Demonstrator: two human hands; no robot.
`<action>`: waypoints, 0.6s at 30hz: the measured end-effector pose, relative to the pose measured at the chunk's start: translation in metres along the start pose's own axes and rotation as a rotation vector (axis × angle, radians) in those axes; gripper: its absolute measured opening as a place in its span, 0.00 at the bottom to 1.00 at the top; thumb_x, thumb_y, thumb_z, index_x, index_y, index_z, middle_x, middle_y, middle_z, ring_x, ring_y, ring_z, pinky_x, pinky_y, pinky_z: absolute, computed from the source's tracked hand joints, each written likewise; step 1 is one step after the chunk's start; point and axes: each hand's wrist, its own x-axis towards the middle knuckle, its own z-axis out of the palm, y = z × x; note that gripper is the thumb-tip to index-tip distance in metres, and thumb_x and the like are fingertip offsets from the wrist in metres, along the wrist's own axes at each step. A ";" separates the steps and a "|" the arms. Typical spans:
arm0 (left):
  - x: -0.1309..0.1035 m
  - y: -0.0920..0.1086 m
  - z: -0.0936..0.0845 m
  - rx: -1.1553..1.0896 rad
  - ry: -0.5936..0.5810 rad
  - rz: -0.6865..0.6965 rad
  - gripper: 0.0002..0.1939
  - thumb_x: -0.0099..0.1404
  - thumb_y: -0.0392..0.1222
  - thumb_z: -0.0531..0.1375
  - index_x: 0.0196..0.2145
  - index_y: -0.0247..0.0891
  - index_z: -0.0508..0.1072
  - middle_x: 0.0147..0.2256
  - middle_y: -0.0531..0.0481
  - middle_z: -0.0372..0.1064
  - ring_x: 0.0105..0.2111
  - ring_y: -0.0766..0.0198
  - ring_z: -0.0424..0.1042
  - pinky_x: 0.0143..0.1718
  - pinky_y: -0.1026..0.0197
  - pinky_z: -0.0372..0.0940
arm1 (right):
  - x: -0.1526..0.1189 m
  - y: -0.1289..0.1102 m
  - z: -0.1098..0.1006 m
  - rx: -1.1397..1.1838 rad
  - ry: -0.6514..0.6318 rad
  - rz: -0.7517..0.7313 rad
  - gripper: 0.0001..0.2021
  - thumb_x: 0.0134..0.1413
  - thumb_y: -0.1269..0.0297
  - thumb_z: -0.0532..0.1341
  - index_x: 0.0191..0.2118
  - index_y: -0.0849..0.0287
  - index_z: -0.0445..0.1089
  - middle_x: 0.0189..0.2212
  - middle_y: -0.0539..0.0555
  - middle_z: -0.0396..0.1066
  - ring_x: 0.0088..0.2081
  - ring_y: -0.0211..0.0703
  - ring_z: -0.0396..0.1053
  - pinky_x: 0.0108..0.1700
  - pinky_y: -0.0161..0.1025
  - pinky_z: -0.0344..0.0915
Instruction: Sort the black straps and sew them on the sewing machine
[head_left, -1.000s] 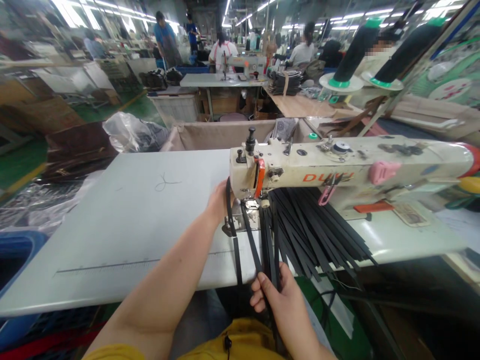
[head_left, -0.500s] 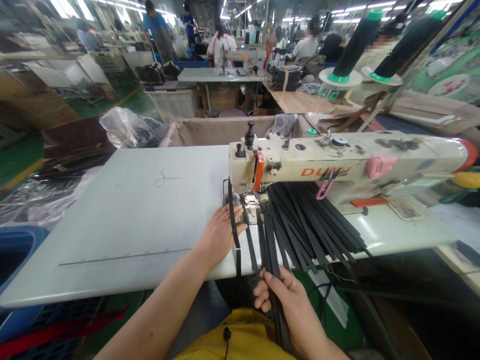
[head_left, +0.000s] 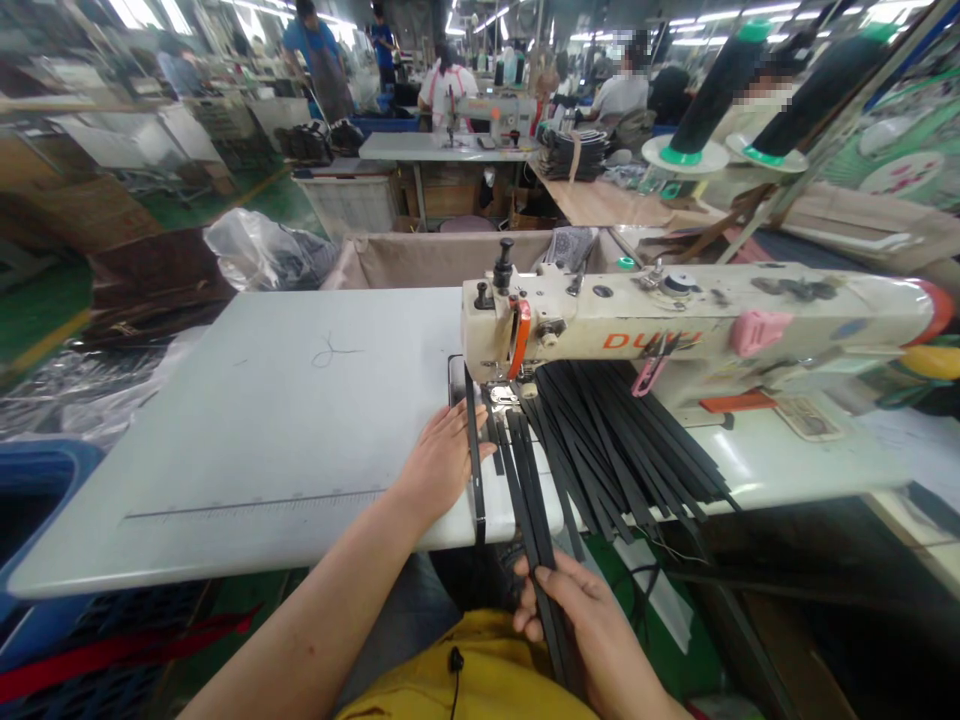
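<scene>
My left hand point(head_left: 439, 465) lies flat on the sewing machine's bed, left of the presser foot point(head_left: 504, 396), with its fingers stretched out. One narrow black strap point(head_left: 475, 460) runs down across these fingers and over the table's front edge. My right hand point(head_left: 574, 610), near my lap, is closed around several black straps point(head_left: 529, 480). Their upper ends lie on the bed just in front of the presser foot. The sewing machine point(head_left: 585, 325) stands over the work. Under its arm a fanned pile of black straps point(head_left: 622, 450) spreads to the right.
The white table point(head_left: 300, 420) has a printed ruler near its front edge and a loose thread point(head_left: 334, 350). Pink thread snips point(head_left: 649, 375) hang on the machine. A blue bin point(head_left: 49, 470) stands at left, and two black thread cones point(head_left: 720, 95) at right. Other people work behind.
The straps in my right hand have shifted, their ends now in front of the presser foot. My right hand has moved slightly down and right. My left hand stays nearly in place.
</scene>
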 end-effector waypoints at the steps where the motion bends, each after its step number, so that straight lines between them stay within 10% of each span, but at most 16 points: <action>1: 0.000 0.000 0.000 0.002 -0.001 -0.002 0.22 0.75 0.45 0.56 0.63 0.40 0.67 0.64 0.43 0.66 0.67 0.53 0.61 0.70 0.44 0.55 | 0.000 0.000 0.000 -0.008 0.004 -0.008 0.20 0.45 0.49 0.74 0.36 0.61 0.77 0.21 0.50 0.74 0.24 0.39 0.75 0.25 0.31 0.65; 18: 0.001 0.002 -0.001 -0.009 0.011 0.019 0.23 0.75 0.47 0.57 0.64 0.37 0.66 0.64 0.40 0.66 0.68 0.50 0.60 0.69 0.43 0.58 | 0.001 0.000 0.001 -0.118 -0.015 -0.082 0.25 0.50 0.42 0.71 0.41 0.59 0.70 0.21 0.47 0.73 0.21 0.38 0.73 0.22 0.31 0.64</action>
